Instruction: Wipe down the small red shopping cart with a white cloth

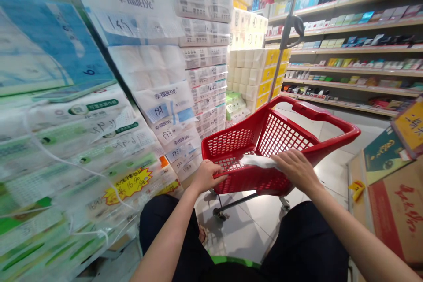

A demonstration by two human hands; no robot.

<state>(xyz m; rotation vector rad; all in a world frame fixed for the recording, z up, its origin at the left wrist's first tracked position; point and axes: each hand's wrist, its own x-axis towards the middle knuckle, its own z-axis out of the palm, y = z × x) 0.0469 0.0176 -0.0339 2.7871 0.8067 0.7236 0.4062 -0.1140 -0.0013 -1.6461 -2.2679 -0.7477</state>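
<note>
Plastic-wrapped white tissue packs (165,97) tower left of the left hand (206,176), which grips the red plastic shopping cart (264,181); the right hand (294,167) holds a crumpled white wipe (259,161).

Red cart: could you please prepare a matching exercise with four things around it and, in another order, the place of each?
1. Left hand
2. White cloth
3. Yellow starburst sign
4. Metal pole

A. On stacked packs
B. Rising, tilted, beyond the red cart
C. On the basket's near rim
D. Jutting from under the right hand

Pairs: 1-C, 2-D, 3-A, 4-B
</note>
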